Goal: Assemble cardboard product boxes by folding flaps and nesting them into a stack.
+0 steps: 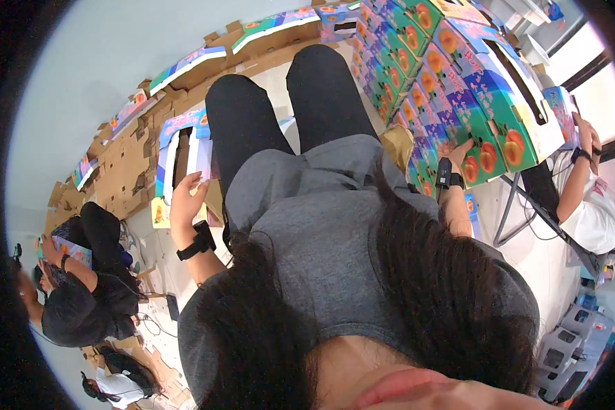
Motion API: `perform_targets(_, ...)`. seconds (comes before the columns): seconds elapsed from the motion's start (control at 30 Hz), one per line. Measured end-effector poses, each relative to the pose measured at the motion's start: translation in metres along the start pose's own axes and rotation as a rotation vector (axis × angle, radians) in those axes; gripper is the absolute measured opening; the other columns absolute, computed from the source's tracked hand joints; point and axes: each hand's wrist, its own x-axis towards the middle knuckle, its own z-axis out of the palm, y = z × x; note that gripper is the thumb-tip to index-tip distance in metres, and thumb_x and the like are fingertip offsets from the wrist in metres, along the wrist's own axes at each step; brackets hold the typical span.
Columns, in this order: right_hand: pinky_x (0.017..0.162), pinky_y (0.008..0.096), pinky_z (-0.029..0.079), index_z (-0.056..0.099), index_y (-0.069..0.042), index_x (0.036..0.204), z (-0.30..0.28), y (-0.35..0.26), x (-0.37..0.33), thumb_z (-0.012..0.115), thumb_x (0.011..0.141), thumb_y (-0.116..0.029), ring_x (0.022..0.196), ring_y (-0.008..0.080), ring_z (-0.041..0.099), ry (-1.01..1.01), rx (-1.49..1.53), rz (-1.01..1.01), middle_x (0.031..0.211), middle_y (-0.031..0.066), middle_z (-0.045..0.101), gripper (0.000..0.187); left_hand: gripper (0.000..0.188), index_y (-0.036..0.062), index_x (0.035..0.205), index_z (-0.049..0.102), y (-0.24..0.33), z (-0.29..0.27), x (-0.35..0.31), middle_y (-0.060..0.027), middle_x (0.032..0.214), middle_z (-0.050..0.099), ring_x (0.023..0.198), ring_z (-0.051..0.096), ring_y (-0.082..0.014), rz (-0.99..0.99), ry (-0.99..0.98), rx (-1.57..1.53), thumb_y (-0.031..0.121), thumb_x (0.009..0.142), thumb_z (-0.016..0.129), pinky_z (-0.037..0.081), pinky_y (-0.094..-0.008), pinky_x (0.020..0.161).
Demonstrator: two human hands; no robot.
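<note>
1. A tall stack of fruit-printed cartons (424, 82), green, blue and purple, stands to the wearer's right, its long side running forward from beside the right hand.
2. Brown cardboard (126, 150) lines the wall on the left, printed flaps along its upper edge.
3. Farther left, a co-worker in black (92, 301) sits bent over a smaller printed box.
4. A single carton (199, 152) sits just outside the wearer's left knee, its dark handle slot lengthwise, pointing away; it lies directly ahead of the left hand, much the nearer of the two.
5. The left hand (188, 199), empty, fingers loosely spread, is at this carton's near edge; whether it touches cannot be told.
6. The right hand (454, 156) is at the stack's near end, one finger extended along a green panel; whether it grips an edge is unclear.
7. Black devices (445, 173) are strapped to both wrists.
</note>
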Motion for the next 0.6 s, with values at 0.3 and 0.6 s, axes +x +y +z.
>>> perform_targets(0.3, 0.056, 0.0351, 0.042, 0.053, -0.004, 0.103, 0.007, 0.002, 0.002, 0.056, 0.078, -0.082, 0.064, 0.0196, 0.049, 0.058, -0.050, -0.033, 0.088, 0.0093, 0.051, 0.082, 0.044, -0.0017, 0.126, 0.062, -0.005, 0.004, 0.002, -0.0177, 0.117, 0.069, 0.106, 0.067, -0.0252, 0.014, -0.007, 0.026, 0.022, 0.089, 0.071, 0.051, -0.0356, 0.090)
perform_targets(0.6, 0.046, 0.0345, 0.038, 0.055, -0.003, 0.095, 0.028, -0.010, -0.052, 0.063, 0.079, -0.075, 0.050, 0.0193, 0.043, 0.126, -0.007, -0.068, 0.082, 0.0097, 0.052, 0.075, 0.045, -0.0026, 0.125, 0.063, -0.010, 0.005, 0.003, -0.0190, 0.117, 0.069, 0.108, 0.067, -0.0268, 0.008, -0.004, 0.006, 0.022, 0.088, 0.071, 0.051, -0.0360, 0.092)
